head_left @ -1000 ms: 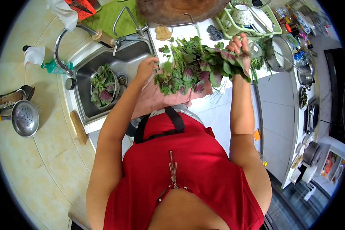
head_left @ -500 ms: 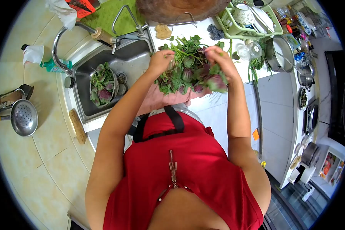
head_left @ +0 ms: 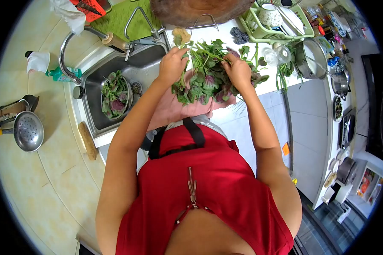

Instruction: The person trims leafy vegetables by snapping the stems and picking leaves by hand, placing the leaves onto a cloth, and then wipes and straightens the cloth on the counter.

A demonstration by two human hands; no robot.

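A heap of amaranth greens, green leaves with purple centres, lies on the counter over a pink cloth. At the heap's left side, my left hand is closed with fingers pinched on an amaranth stem; leaves show just above the fingertips. My right hand is closed over the right part of the heap, gripping amaranth, and leaves stick out beyond its wrist side. The fingertips of both hands are partly hidden. More amaranth fills a round container in the steel sink to the left.
A faucet arches over the sink. Behind the heap stand a round wooden board and a green dish basket. Glass jars and a steel pot are at right. A perforated ladle hangs at far left.
My right hand has moved left and slightly down into the heap, and the blurred leaves by it now lie still. My left hand has shifted a little left.
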